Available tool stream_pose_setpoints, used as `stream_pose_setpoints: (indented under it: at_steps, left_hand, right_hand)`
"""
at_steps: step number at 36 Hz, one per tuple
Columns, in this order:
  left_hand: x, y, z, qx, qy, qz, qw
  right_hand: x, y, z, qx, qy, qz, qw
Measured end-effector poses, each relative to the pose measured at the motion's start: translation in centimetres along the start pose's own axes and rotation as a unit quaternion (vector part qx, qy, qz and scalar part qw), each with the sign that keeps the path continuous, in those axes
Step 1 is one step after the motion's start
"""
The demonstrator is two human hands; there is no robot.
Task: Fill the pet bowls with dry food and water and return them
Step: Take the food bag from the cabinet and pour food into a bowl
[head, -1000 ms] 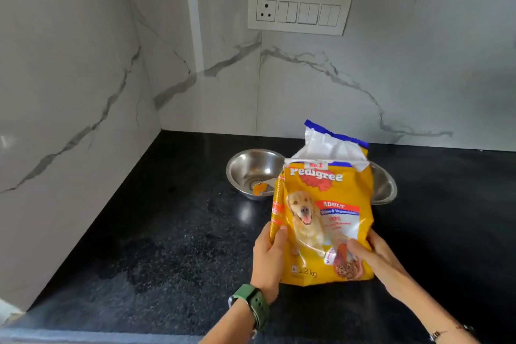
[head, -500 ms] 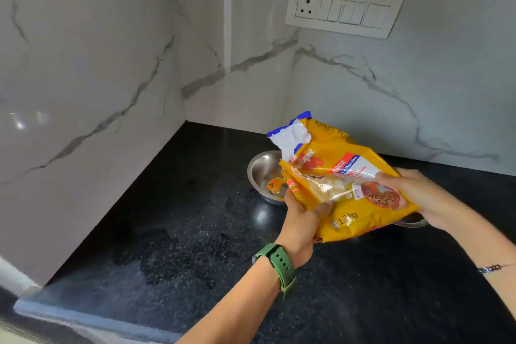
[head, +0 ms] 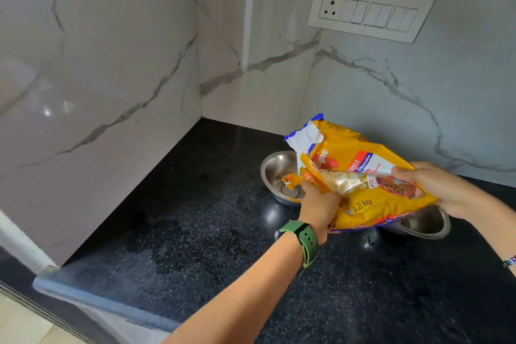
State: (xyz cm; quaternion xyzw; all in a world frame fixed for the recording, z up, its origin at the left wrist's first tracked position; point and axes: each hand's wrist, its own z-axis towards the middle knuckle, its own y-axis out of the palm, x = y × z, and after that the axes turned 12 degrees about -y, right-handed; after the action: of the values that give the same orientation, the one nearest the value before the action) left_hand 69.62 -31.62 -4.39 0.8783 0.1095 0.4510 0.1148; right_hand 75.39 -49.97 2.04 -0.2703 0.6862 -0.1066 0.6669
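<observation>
A yellow dry dog food bag (head: pixel 371 204) is tilted on its side above the black counter, its white torn top pointing left over a steel bowl (head: pixel 275 176). My left hand (head: pixel 318 207), with a green watch on the wrist, grips the bag's lower front edge. My right hand (head: pixel 438 190) holds the bag's bottom end, raised. A second steel bowl (head: pixel 427 225) sits under the bag, mostly hidden. Only the bag's reflection shows in the left bowl; no kibble is visible there.
The black speckled countertop (head: pixel 212 246) fills a corner between white marble walls. A white socket-and-switch plate (head: pixel 368 12) is on the back wall. The counter's front edge (head: pixel 106 301) runs along the lower left.
The bag stood upright on the counter a second ago. Both hands have lifted and tipped it leftward, so its open top now points at the left bowl.
</observation>
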Motion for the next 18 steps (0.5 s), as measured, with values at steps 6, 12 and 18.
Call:
stream_pose_setpoints:
  at_steps: [6,12,18]
  left_hand:
    - [0.3,0.5,-1.2,0.093,0.094,0.061,0.989]
    - [0.3,0.9,-0.4,0.098,0.026,0.069,0.992]
    - [0.5,0.9,-0.3,0.088,0.035,0.07,0.993]
  right_hand:
    - [-0.7,-0.2,0.2,0.05,-0.03,-0.004,0.998]
    - [-0.4,-0.1,1.0,0.042,-0.014,-0.046,0.998]
    - [-0.6,-0.3,1.0,0.04,-0.028,-0.04,0.998]
